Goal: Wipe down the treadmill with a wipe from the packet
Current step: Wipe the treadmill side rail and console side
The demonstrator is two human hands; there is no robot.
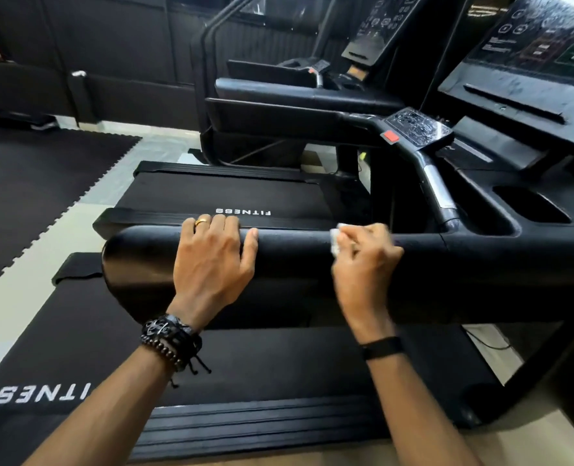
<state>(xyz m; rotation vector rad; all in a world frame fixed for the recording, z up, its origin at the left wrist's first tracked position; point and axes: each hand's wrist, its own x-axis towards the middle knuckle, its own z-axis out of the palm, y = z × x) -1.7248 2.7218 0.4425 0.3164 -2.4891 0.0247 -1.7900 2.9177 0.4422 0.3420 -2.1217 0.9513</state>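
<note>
- Across the middle of the frame runs a thick black handrail [295, 250] of the nearest treadmill [480, 230], lying roughly level from centre left to the console area at right.
- The left hand [211, 260] lies draped over the top of the handrail at centre, fingers relaxed and laid over the far side, thumb stretched to the right along the rail; it grasps nothing. A gold ring [200, 222] sits on one finger, and dark beaded and leather bracelets [171, 341] circle the wrist.
- The right hand [363, 260] is right of centre, against the same handrail, fingers curled around a white wipe [335, 242]. The wipe is pressed to the rail; only a small part shows at the hand's left edge. The hand is blurred. A black band [381, 348] is on that wrist.
- Both hands are on the rail, apart, with bare rail between them.
- At lower left lies the treadmill's belt [77, 348], with white lettering near the left edge.
- At upper right, the console panel [548, 45] is tilted, and a small control pad with a red tab [391, 136] sits below it.
- A second treadmill [228, 196] stands beyond the rail, centre frame, its belt marked "FITNESS".
- At left, a black interlocking floor mat [26, 179] covers the floor.
</note>
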